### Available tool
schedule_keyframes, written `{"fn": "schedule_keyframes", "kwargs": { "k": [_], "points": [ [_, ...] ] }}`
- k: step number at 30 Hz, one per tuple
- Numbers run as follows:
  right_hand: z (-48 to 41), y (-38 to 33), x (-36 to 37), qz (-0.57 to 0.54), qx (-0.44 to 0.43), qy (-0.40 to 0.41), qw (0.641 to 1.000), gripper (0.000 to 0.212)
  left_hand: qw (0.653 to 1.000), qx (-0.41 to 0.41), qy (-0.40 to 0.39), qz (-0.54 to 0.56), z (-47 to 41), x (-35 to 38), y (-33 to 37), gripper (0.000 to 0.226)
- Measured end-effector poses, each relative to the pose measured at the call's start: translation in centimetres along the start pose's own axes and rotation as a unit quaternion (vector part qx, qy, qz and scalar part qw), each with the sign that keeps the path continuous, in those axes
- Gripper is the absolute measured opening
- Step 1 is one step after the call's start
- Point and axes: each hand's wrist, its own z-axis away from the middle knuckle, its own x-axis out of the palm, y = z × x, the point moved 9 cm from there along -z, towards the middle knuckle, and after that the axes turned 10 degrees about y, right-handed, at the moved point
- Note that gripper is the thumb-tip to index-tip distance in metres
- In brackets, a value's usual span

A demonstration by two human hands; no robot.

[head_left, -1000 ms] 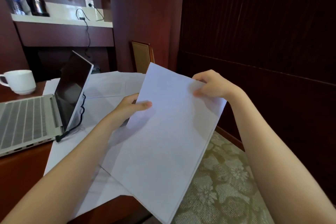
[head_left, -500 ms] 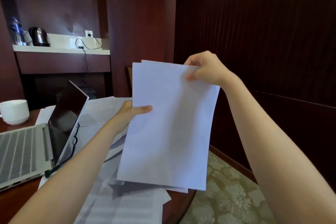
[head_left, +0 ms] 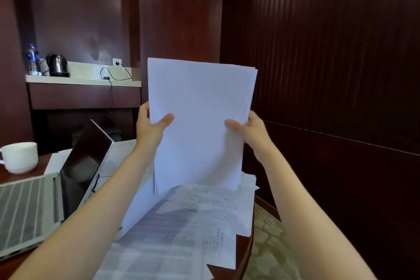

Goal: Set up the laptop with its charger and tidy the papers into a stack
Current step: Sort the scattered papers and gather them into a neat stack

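A bundle of white papers [head_left: 200, 109] stands upright, its lower edge on the loose printed sheets [head_left: 181, 229] that cover the round wooden table [head_left: 246, 254]. My left hand [head_left: 151, 125] grips the bundle's left edge, thumb on the front. My right hand [head_left: 248, 128] grips the right edge the same way. The open silver laptop [head_left: 54, 191] sits at the left, screen dark. A black charger cable [head_left: 96, 183] runs by its hinge side, and another stretch of the charger cable [head_left: 113, 77] hangs from a wall socket [head_left: 117, 61] over the back shelf.
A white cup [head_left: 20, 157] stands behind the laptop at the far left. On the shelf [head_left: 81, 80] are a kettle [head_left: 56, 65] and a water bottle [head_left: 33, 59]. Dark wood panels close the right side; patterned carpet [head_left: 270, 248] lies beyond the table edge.
The bundle went from tilted to upright, its lower edge now down on the loose sheets. My right hand slid from the top corner down to the right edge; my left shifted to the left edge.
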Motion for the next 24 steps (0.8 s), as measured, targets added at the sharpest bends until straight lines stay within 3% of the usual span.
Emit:
{"fn": "schedule_keyframes", "kwargs": {
  "k": [2,4,7,11,20,24],
  "points": [
    [0.1,0.2,0.5,-0.048,-0.015,0.038,0.998,0.03,1.0,0.014,0.004,-0.006,0.0,0.1,0.7,0.064],
    [-0.1,-0.6,0.5,-0.09,-0.034,0.077,0.992,0.025,1.0,0.025,-0.001,-0.012,-0.3,0.1,1.4,0.065],
    [-0.5,-1.9,0.9,-0.086,-0.071,0.071,0.991,0.017,0.997,0.047,-0.027,-0.05,-0.5,-0.3,2.2,0.049],
    [-0.3,-1.9,1.7,-0.086,-0.084,0.057,0.991,0.015,0.995,0.061,-0.054,-0.064,-0.5,-1.1,2.2,0.038],
    [-1.1,-6.0,2.5,-0.092,-0.107,0.061,0.988,0.015,0.995,0.096,-0.033,-0.021,-1.7,-0.1,6.0,0.036],
    [-1.4,-6.3,2.6,-0.066,-0.109,0.053,0.99,0.01,0.997,0.075,-0.017,-0.019,-1.9,-0.4,5.4,0.037]
  ]
}}
